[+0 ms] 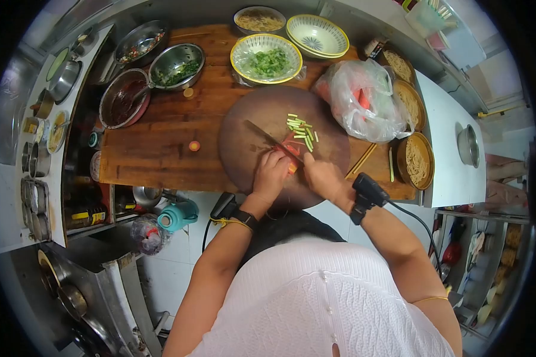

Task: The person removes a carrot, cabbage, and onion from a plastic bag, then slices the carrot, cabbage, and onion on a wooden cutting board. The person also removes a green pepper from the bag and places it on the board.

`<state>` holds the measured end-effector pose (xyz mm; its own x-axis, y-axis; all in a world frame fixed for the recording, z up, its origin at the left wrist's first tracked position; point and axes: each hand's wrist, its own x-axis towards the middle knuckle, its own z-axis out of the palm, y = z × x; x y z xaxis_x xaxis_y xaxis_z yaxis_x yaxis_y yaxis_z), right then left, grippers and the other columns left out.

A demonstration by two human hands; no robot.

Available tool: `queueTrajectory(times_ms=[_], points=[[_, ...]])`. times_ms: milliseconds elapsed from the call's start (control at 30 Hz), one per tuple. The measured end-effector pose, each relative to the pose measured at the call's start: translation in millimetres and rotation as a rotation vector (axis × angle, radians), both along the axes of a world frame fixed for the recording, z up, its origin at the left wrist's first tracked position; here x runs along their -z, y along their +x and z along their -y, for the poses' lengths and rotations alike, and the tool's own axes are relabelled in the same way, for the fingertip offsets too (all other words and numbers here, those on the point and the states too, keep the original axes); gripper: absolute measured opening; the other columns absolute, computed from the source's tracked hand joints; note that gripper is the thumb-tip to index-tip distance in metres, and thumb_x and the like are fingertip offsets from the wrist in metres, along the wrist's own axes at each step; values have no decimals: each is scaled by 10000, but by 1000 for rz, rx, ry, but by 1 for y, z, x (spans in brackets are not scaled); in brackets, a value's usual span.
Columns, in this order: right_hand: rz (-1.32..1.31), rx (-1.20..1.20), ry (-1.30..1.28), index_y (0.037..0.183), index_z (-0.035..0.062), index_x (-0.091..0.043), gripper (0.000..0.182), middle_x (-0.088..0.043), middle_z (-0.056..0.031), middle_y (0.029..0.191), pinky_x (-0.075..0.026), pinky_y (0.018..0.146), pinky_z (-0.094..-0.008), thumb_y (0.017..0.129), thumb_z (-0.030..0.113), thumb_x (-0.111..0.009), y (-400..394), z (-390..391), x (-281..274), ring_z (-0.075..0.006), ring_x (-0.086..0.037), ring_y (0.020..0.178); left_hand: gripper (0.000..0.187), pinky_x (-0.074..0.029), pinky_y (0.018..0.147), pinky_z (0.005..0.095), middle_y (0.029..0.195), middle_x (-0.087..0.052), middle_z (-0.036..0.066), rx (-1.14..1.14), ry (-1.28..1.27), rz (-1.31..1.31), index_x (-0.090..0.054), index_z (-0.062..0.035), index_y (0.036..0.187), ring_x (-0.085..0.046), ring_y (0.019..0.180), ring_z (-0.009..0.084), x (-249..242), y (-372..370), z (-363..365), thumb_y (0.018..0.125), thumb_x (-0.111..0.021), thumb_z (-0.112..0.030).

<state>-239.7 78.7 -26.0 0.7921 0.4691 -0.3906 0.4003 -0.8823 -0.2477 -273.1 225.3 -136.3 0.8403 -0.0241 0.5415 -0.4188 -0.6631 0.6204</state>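
My right hand (323, 178) is closed round the handle of a kitchen knife (267, 137), whose long dark blade points up and left across the round wooden chopping board (238, 140). My left hand (270, 174), fingers curled, presses on an orange-red piece of carrot (292, 167) at the near side of the blade. Beyond the blade lie thin carrot slices (290, 143), partly hidden by it. Several cut green vegetable sticks (300, 128) lie behind these on the board.
A yellow-rimmed bowl of chopped greens (268, 62) stands behind the board. On the right are a plastic bag of vegetables (363, 98), chopsticks (361, 160) and bowls of noodles (415, 159). At left sit metal bowls (177, 65) and a carrot end (194, 146).
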Motion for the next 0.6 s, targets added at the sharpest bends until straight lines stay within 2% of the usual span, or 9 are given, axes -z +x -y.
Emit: queueTrajectory(times_ms=[100,167,200,267,367,467,533,600], points=[[-8,-25,39,992,-3,-422,195,-619,-261,778,-488,661,-491,811,57,-461,6,-1,-24,-423,-614,765,183,-451,824,374,976,-549,91,12,4,-10,-597,-53,905,-515,946,295,-2,-3,3,722,-598,-45],[29,-53,32,959,9,-425,179,-612,-247,740,-459,608,-532,810,89,-484,5,-6,-33,-446,-587,678,181,-452,821,373,974,-549,93,-3,5,-27,-599,-54,898,-515,944,294,-2,-3,2,718,-600,-43],[25,-53,32,959,9,-425,179,-612,-247,740,-459,608,-532,810,89,-484,1,-8,-29,-446,-587,678,178,-452,820,373,973,-549,91,-5,2,-21,-600,-53,892,-516,943,291,-3,-4,2,715,-602,-43],[-28,54,-67,971,0,-430,171,-619,-265,800,-492,677,-486,808,42,-461,-6,-9,-14,-411,-617,790,175,-452,818,374,971,-549,89,-11,-3,-10,-600,-53,886,-517,942,289,-5,-3,1,712,-604,-44],[19,39,46,994,-7,-409,229,-607,-265,751,-467,634,-520,790,59,-490,-10,-1,11,-446,-591,708,168,-438,824,380,969,-556,105,23,-27,-43,-611,-22,884,-514,935,309,-4,-4,-1,717,-634,-21],[42,-45,73,968,-8,-413,211,-601,-273,736,-465,630,-525,790,65,-500,4,-2,-9,-439,-594,705,169,-439,820,380,967,-556,107,12,-37,-17,-608,-19,876,-513,933,310,-5,-2,1,710,-637,-18],[27,-34,64,964,-9,-416,207,-600,-273,736,-463,634,-526,790,66,-500,1,-7,-24,-438,-594,708,163,-455,793,374,938,-557,77,-20,-6,4,-601,-58,868,-522,923,286,-6,-5,1,706,-611,-45],[12,-22,53,960,-11,-419,203,-600,-274,736,-461,638,-527,790,66,-500,-5,-8,-19,-438,-593,712,169,-447,806,377,948,-559,92,-6,-12,-18,-606,-40,874,-520,925,298,-4,-8,1,706,-623,-29]])
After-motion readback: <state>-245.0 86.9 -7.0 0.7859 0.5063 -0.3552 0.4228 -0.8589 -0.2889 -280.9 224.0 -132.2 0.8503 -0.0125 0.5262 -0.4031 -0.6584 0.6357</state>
